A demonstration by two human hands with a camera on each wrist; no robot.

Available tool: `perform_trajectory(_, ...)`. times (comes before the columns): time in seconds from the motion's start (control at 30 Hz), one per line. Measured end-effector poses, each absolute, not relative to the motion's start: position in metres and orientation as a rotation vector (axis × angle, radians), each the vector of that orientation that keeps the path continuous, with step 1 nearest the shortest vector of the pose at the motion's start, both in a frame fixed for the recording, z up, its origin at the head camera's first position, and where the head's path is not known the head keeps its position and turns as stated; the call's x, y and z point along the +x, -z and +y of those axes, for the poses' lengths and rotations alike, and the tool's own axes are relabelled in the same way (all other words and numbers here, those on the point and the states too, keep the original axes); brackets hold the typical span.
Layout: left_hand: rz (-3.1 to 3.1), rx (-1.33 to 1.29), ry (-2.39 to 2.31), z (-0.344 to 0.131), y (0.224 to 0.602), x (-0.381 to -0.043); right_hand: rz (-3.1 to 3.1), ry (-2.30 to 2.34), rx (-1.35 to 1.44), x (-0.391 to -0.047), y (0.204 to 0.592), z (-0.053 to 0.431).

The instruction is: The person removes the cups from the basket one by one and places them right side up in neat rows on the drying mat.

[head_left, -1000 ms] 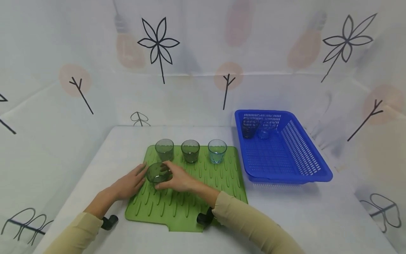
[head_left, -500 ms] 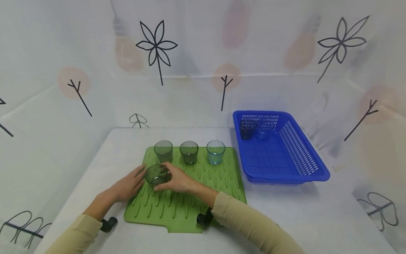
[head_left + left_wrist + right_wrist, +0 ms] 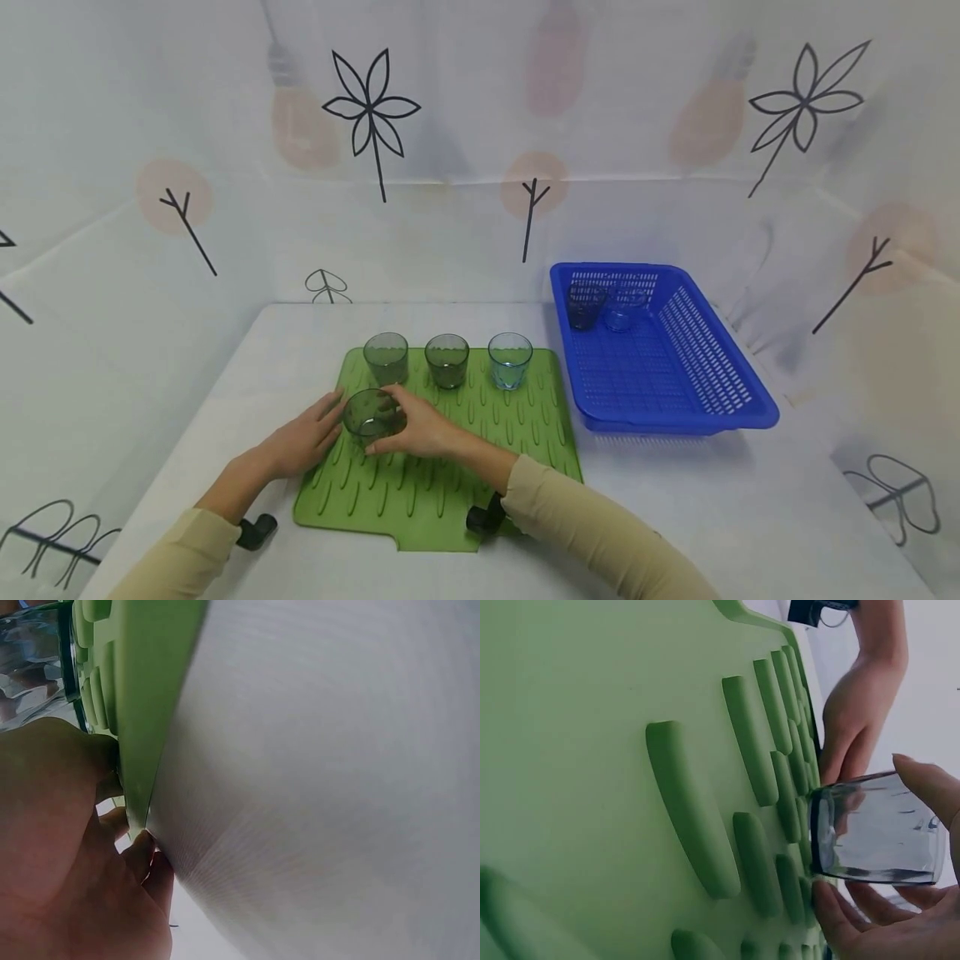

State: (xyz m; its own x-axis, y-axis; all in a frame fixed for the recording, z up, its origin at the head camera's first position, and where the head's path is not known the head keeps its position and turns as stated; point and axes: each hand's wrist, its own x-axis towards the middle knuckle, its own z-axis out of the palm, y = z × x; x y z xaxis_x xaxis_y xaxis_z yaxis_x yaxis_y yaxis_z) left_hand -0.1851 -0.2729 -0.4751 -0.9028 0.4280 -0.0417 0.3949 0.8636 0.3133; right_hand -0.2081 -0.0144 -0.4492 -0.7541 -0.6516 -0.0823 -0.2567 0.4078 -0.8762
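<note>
My right hand [image 3: 423, 427] holds a smoky grey glass tumbler [image 3: 362, 417], thumb on one side and fingers on the other. The tumbler stands upright at the left part of a green ribbed drying mat [image 3: 437, 525]; in the right wrist view its base [image 3: 817, 832] is right at the ribs. My left hand [image 3: 303, 437] rests at the mat's left edge, fingers extended beside the tumbler. In the left wrist view those fingers [image 3: 139, 855] lie along the mat's rim. Behind, in a row on the mat, stand two grey tumblers [image 3: 386, 362] and a light blue tumbler [image 3: 511, 365].
A blue slotted plastic basket [image 3: 675, 423] sits to the right of the mat, with a dark tumbler [image 3: 585, 310] and a clearer tumbler [image 3: 624, 312] in its far left corner. A white cloth covers the table [image 3: 645, 517]. A patterned curtain [image 3: 450, 233] hangs behind.
</note>
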Motion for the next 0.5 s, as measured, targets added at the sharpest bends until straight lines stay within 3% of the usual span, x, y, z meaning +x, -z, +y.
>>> perform_trajectory(0.5,2.921,0.63,-0.476,-0.273,0.477,-0.184,2.353,1.226,-0.867,-0.196,0.425,0.032)
